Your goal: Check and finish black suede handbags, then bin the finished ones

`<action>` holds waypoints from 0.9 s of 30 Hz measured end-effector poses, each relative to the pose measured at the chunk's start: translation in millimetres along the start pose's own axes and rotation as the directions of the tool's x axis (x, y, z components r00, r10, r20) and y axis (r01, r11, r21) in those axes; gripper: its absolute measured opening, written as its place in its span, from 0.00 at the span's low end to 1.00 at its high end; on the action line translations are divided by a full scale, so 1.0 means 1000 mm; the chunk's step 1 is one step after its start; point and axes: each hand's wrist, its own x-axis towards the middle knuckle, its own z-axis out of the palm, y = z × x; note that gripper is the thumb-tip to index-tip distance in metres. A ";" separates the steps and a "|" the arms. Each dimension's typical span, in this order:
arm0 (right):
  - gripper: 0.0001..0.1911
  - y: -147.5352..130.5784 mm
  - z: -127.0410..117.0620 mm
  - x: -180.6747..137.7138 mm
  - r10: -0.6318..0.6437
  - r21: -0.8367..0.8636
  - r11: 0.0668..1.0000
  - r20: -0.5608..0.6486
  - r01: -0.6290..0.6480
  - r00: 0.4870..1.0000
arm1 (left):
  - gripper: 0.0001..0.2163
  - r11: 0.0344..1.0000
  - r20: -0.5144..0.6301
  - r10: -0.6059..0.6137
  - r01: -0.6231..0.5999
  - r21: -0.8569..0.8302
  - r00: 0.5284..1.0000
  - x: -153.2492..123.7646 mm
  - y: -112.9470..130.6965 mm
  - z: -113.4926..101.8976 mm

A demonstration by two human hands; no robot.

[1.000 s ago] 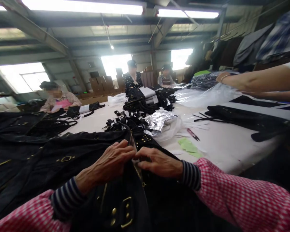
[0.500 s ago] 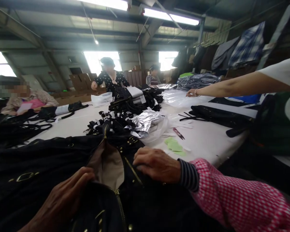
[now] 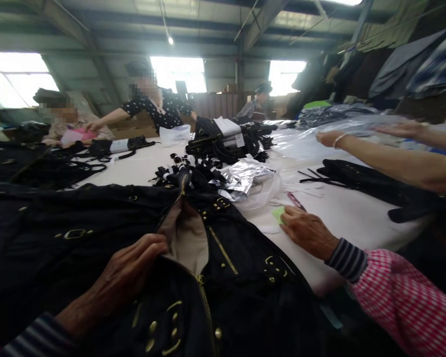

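A black jacket (image 3: 241, 277) with a gold zip and gold buckles lies spread in front of me, unzipped at the top so its beige lining (image 3: 188, 238) shows. My left hand (image 3: 128, 270) rests on the jacket's left front, fingers curled at the edge of the opening. My right hand (image 3: 306, 230) lies on the white table (image 3: 349, 213) to the right of the jacket. Its fingers are bent over a small green paper piece (image 3: 278, 213). Whether it grips the paper I cannot make out.
Small snips (image 3: 296, 201) lie just beyond my right hand. A crumpled silver bag (image 3: 245, 178) and black straps (image 3: 193, 176) sit mid-table, stacked black goods (image 3: 223, 141) behind. A co-worker's arms (image 3: 375, 153) reach over clear plastic at right. Other people work at the far side.
My right hand left the jacket and moved right onto the table to the green paper. My left hand slid up to the opened zip edge. The co-worker's arms shifted over the plastic.
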 end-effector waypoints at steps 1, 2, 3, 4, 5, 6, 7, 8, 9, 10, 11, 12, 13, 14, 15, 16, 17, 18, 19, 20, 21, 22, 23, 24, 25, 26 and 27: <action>0.10 0.002 0.002 0.001 -0.025 0.000 1.000 -0.011 0.025 1.000 | 0.13 1.000 -0.004 0.001 -0.001 0.000 1.000 0.001 0.001 -0.001; 0.12 0.006 0.004 0.001 -0.054 0.008 0.999 -0.024 0.054 0.998 | 0.14 1.000 0.002 0.005 -0.005 0.000 1.000 0.002 0.003 -0.001; 0.13 0.011 0.006 0.002 -0.081 0.024 0.996 -0.034 0.082 0.996 | 0.14 1.000 0.009 0.007 -0.007 0.004 1.000 0.004 0.004 -0.001; 0.15 0.016 0.008 0.003 -0.108 0.048 0.993 -0.040 0.110 0.993 | 0.14 1.000 0.015 0.010 -0.010 0.010 1.000 0.005 0.005 -0.002; 0.16 0.020 0.010 0.004 -0.124 0.080 0.989 -0.042 0.127 0.991 | 0.14 1.000 0.018 0.016 -0.016 0.017 1.000 0.005 0.006 -0.002; 0.17 0.024 0.011 0.005 -0.121 0.116 0.985 -0.044 0.126 0.992 | 0.14 0.999 0.022 0.022 -0.023 0.023 1.000 0.006 0.007 -0.002; 0.17 0.027 0.012 0.005 -0.100 0.148 0.983 -0.045 0.106 0.994 | 0.14 0.999 0.025 0.030 -0.030 0.029 0.999 0.006 0.008 -0.002; 0.17 0.028 0.012 0.005 -0.070 0.168 0.983 -0.045 0.077 0.997 | 0.14 0.999 0.024 0.040 -0.041 0.036 0.999 0.006 0.008 -0.003; 0.17 0.027 0.012 0.005 -0.042 0.170 0.984 -0.046 0.049 0.998 | 0.15 0.997 0.019 0.054 -0.055 0.047 0.998 0.006 0.009 -0.003; 0.17 0.026 0.011 0.005 -0.019 0.155 0.988 -0.049 0.026 0.999 | 0.15 0.995 0.006 0.070 -0.070 0.067 0.998 0.005 0.008 -0.003; 0.17 0.024 0.011 0.006 -0.004 0.125 0.992 -0.051 0.010 0.999 | 0.15 0.991 -0.011 0.087 -0.086 0.100 0.996 0.005 0.008 -0.004; 0.17 0.022 0.011 0.006 -0.001 0.084 0.996 -0.053 0.005 0.999 | 0.14 0.985 -0.026 0.109 -0.104 0.141 0.994 0.006 0.007 -0.005; 0.16 0.020 0.012 0.007 -0.003 0.041 0.999 -0.056 0.005 0.998 | 0.14 0.974 -0.039 0.132 -0.122 0.188 0.990 0.007 0.007 -0.007; 0.15 0.019 0.013 0.007 -0.006 0.002 1.000 -0.064 0.007 0.998 | 0.13 0.962 -0.042 0.151 -0.137 0.234 0.988 0.010 0.007 -0.010; 0.14 0.019 0.014 0.007 -0.015 -0.030 0.999 -0.077 0.012 0.997 | 0.12 0.950 -0.037 0.168 -0.151 0.273 0.985 0.013 0.008 -0.014; 0.13 0.019 0.014 0.007 -0.028 -0.053 0.998 -0.097 0.023 0.995 | 0.12 0.940 -0.017 0.182 -0.169 0.298 0.983 0.018 0.010 -0.019; 0.13 0.020 0.014 0.007 -0.048 -0.069 0.997 -0.127 0.039 0.991 | 0.12 0.933 0.016 0.195 -0.190 0.305 0.981 0.025 0.013 -0.024; 0.13 0.022 0.013 0.008 -0.072 -0.074 0.995 -0.168 0.060 0.983 | 0.12 0.931 0.061 0.206 -0.215 0.295 0.977 0.032 0.016 -0.030; 0.13 0.023 0.011 0.009 -0.093 -0.065 0.995 -0.221 0.081 0.971 | 0.12 0.932 0.123 0.216 -0.242 0.271 0.969 0.040 0.019 -0.035; 0.14 0.023 0.007 0.010 -0.106 -0.037 0.994 -0.279 0.100 0.954 | 0.11 0.935 0.196 0.220 -0.264 0.237 0.955 0.049 0.023 -0.039; 0.14 0.021 0.001 0.013 -0.105 0.022 0.993 -0.336 0.119 0.936 | 0.10 0.940 0.271 0.214 -0.273 0.204 0.938 0.057 0.026 -0.042; 0.15 0.016 -0.008 0.017 -0.083 0.121 0.983 -0.383 0.139 0.920 | 0.08 0.947 0.348 0.197 -0.270 0.176 0.917 0.064 0.029 -0.045; 0.15 0.007 -0.018 0.022 -0.040 0.261 0.952 -0.409 0.159 0.912 | 0.06 0.954 0.419 0.170 -0.256 0.157 0.892 0.071 0.031 -0.047; 0.15 -0.006 -0.030 0.027 0.014 0.431 0.885 -0.402 0.177 0.915 | 0.06 0.961 0.480 0.137 -0.234 0.149 0.867 0.077 0.034 -0.048; 0.15 -0.023 -0.042 0.034 0.073 0.617 0.766 -0.363 0.181 0.929 | 0.07 0.966 0.528 0.102 -0.211 0.150 0.843 0.082 0.035 -0.048; 0.15 -0.043 -0.054 0.042 0.115 0.779 0.604 -0.294 0.168 0.949 | 0.08 0.969 0.567 0.069 -0.190 0.157 0.821 0.086 0.037 -0.048; 0.14 -0.067 -0.064 0.051 0.105 0.898 0.415 -0.206 0.146 0.973 | 0.09 0.971 0.597 0.041 -0.173 0.165 0.801 0.089 0.038 -0.048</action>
